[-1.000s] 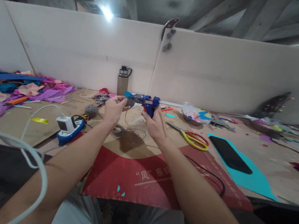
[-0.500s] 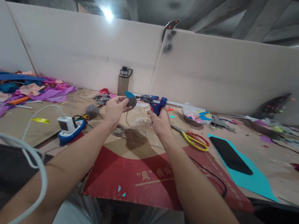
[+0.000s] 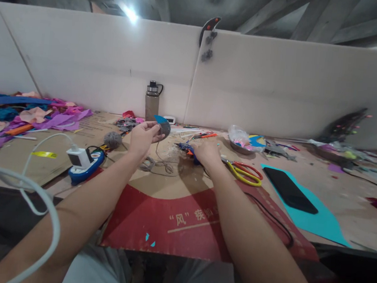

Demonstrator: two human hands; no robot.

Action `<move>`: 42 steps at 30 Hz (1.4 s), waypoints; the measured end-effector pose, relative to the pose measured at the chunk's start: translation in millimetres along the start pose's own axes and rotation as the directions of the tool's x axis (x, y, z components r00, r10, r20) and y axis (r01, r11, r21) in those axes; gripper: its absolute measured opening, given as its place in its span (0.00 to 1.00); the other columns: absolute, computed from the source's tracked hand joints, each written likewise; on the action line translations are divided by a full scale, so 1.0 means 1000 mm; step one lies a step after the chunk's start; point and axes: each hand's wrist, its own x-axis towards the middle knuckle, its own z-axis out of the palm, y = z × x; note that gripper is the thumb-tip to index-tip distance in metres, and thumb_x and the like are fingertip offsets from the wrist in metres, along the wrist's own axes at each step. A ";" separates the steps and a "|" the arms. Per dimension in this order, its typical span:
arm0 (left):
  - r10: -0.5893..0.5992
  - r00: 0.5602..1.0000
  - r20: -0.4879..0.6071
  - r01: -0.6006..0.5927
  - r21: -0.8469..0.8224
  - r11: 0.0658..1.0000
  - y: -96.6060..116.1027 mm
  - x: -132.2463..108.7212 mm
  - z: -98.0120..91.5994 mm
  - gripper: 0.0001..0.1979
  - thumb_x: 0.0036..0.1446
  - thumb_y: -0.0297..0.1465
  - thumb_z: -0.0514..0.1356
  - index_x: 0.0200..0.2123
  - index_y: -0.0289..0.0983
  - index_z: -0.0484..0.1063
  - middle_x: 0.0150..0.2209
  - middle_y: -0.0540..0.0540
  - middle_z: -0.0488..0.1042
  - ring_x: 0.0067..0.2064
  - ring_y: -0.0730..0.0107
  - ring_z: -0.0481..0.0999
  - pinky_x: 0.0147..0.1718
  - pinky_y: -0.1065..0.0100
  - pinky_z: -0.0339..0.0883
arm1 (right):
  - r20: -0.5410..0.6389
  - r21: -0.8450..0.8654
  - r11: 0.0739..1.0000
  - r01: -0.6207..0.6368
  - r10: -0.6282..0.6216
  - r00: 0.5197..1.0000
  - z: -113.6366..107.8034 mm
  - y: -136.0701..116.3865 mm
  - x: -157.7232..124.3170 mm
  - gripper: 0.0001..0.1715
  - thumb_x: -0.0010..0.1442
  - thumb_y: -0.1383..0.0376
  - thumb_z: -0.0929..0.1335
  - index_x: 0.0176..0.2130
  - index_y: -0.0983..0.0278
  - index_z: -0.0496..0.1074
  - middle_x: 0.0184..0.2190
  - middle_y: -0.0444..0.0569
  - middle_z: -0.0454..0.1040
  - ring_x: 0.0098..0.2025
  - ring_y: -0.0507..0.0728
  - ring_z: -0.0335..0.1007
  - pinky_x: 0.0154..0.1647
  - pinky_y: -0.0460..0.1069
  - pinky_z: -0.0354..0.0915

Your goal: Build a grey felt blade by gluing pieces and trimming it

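Note:
My left hand (image 3: 143, 138) pinches a small blue card piece (image 3: 160, 119) partly wound with grey yarn (image 3: 165, 130), held above the board. A yarn strand runs down from it to loose loops (image 3: 164, 166) lying on the tan surface. To the right, my right hand (image 3: 208, 154) is low over the board, its fingers closed about a blue hot glue gun (image 3: 188, 149). The gun lies low and tilted, with its handle mostly hidden by the hand. Scissors (image 3: 245, 173) with red and yellow handles lie just right of my right wrist.
A grey yarn ball (image 3: 112, 140) and a blue power strip (image 3: 85, 174) sit to the left. Behind stands a bottle (image 3: 151, 105). A phone (image 3: 290, 189) rests on turquoise card (image 3: 324, 228) at right. A bowl (image 3: 243, 149) is farther back. Black cord (image 3: 273, 212) crosses the red board.
My right hand has brought the glue gun down from beside the wrapped piece to the board. The left hand still holds the piece in nearly the same place.

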 end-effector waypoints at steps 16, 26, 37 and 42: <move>0.195 0.975 0.106 -0.220 0.343 0.913 0.001 -0.015 0.009 0.08 0.47 0.31 0.63 0.32 0.34 0.75 0.30 0.46 0.77 0.31 0.69 0.77 0.35 0.68 0.72 | 0.478 0.796 0.440 -0.414 -0.039 0.878 0.005 -0.078 -0.032 0.14 0.50 0.60 0.69 0.31 0.60 0.59 0.19 0.32 0.54 0.16 0.43 0.44 0.17 0.41 0.51; 0.021 0.991 0.130 -0.037 0.122 0.992 -0.004 -0.016 0.012 0.09 0.43 0.28 0.66 0.30 0.33 0.73 0.31 0.45 0.77 0.33 0.68 0.78 0.35 0.62 0.76 | -0.172 0.201 0.962 0.184 -0.150 0.974 -0.006 -0.067 -0.022 0.07 0.53 0.63 0.67 0.33 0.63 0.72 0.26 0.44 0.64 0.30 0.52 0.59 0.33 0.48 0.59; -0.017 0.987 0.162 -0.001 0.109 0.994 -0.004 -0.020 0.016 0.09 0.42 0.28 0.67 0.29 0.32 0.73 0.30 0.46 0.77 0.33 0.68 0.77 0.36 0.60 0.76 | -0.203 0.109 0.977 0.184 -0.160 0.966 -0.013 -0.067 -0.022 0.07 0.55 0.63 0.68 0.32 0.62 0.76 0.32 0.49 0.69 0.36 0.56 0.64 0.44 0.53 0.61; -0.014 0.983 0.181 -0.005 0.106 0.994 -0.004 -0.019 0.016 0.09 0.42 0.28 0.67 0.29 0.33 0.74 0.31 0.46 0.77 0.33 0.68 0.77 0.36 0.61 0.76 | -0.147 0.146 0.980 0.138 -0.117 0.982 -0.014 -0.066 -0.020 0.08 0.54 0.63 0.68 0.33 0.62 0.77 0.30 0.48 0.70 0.34 0.55 0.64 0.43 0.53 0.61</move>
